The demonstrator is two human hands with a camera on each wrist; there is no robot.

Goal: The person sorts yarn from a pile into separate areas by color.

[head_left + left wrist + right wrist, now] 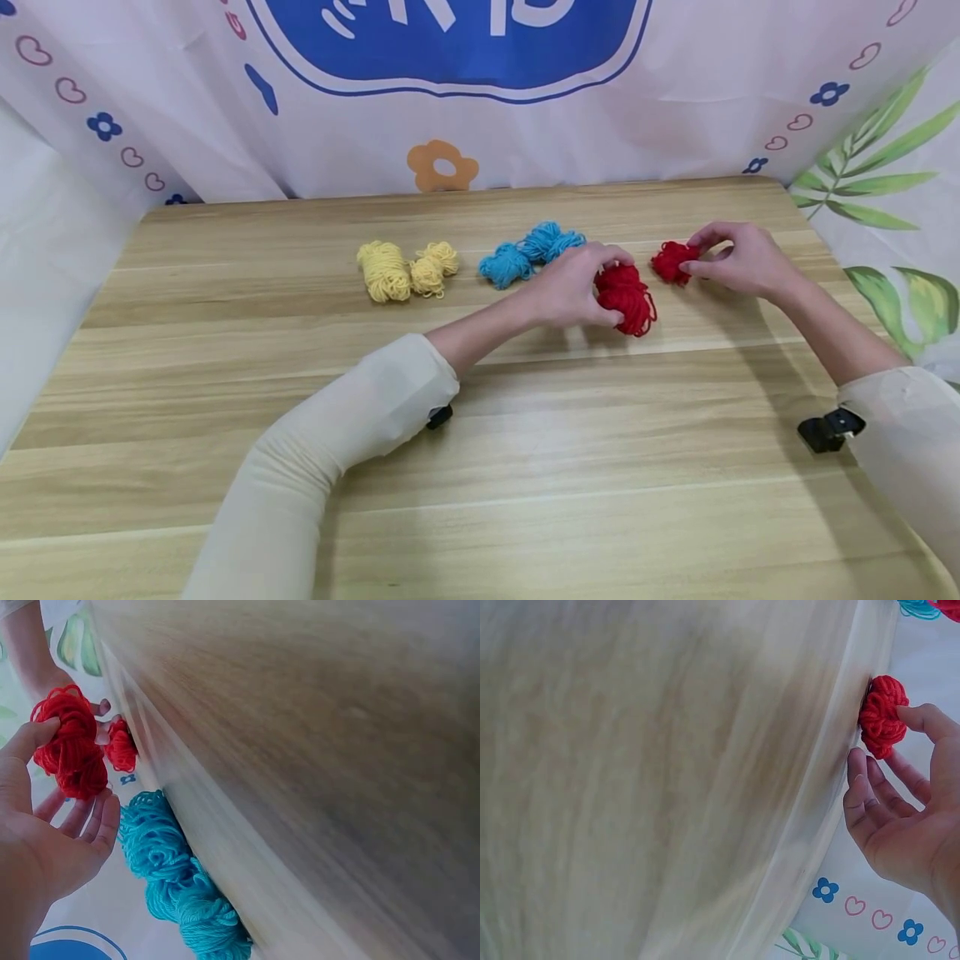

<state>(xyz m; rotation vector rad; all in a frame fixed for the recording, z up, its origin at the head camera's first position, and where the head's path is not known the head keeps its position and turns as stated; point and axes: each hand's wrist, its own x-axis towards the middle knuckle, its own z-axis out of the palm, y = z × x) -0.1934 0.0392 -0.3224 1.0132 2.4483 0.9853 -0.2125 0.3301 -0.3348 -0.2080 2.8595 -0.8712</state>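
Between thumb and fingers, my left hand holds a larger red yarn skein, raised above the table in the left wrist view. To its right, my right hand has thumb and forefinger on the right side of a smaller red yarn bundle, which sits on the wood. The right wrist view shows that small bundle with the thumb against it and the other fingers below. Blue yarn bundles lie just behind the left hand, which partly covers them in the head view.
Two yellow yarn bundles lie side by side left of the blue ones. The wooden table ends at a printed white cloth behind. Black wrist cameras hang under the sleeves.
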